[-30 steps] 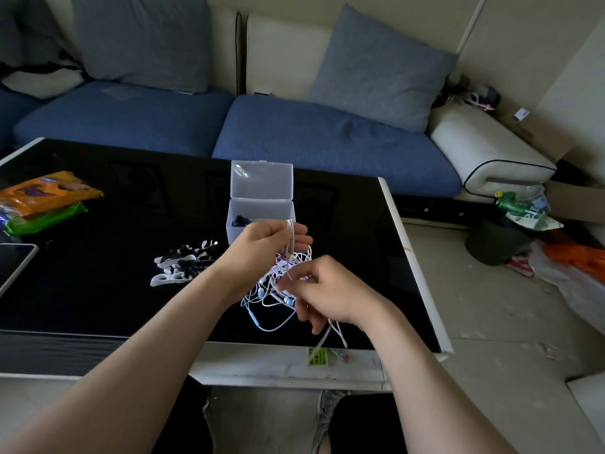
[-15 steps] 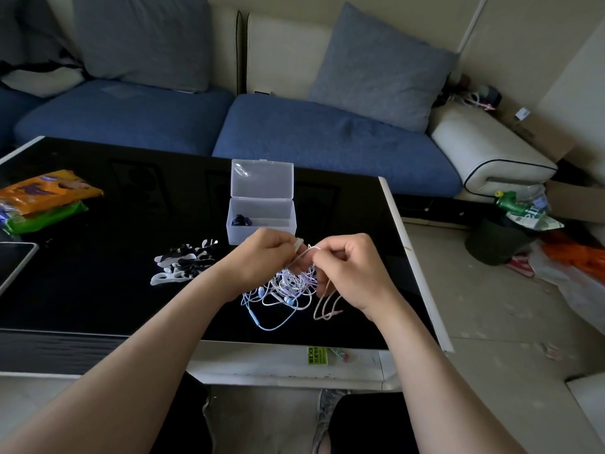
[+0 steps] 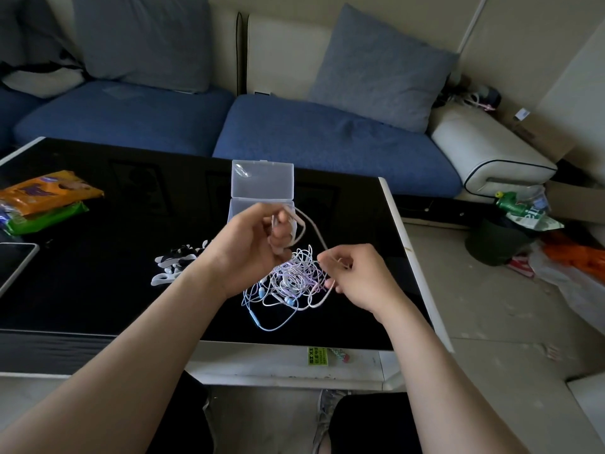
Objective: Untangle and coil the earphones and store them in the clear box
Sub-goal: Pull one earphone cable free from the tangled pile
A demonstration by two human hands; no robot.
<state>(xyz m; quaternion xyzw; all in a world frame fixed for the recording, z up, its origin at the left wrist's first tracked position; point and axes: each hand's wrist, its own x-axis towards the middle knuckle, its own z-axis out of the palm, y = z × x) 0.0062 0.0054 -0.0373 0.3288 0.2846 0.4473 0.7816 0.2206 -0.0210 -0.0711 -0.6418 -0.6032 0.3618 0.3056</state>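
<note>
A tangle of white, pink and pale blue earphones [image 3: 291, 283] lies on the black table [image 3: 98, 290]. My left hand [image 3: 252, 247] is raised over the tangle and grips one end of a pink cable [image 3: 311, 224] in curled fingers. That cable arcs to my right hand [image 3: 357, 276], which pinches it at the tangle's right edge. The clear box [image 3: 262, 181] stands just behind my left hand with its lid upright; the hand hides most of its tray.
Black and white cable ties [image 3: 176, 260] lie left of my left hand. Orange and green snack packets [image 3: 45, 198] and a tablet [image 3: 13, 263] sit at the table's left. A blue sofa [image 3: 294, 136] lies behind, a bin [image 3: 497, 237] and litter to the right.
My left hand has lifted toward the box with the pink cable end. My right hand has moved right and down, so a length of pink cable now stretches between my hands.
</note>
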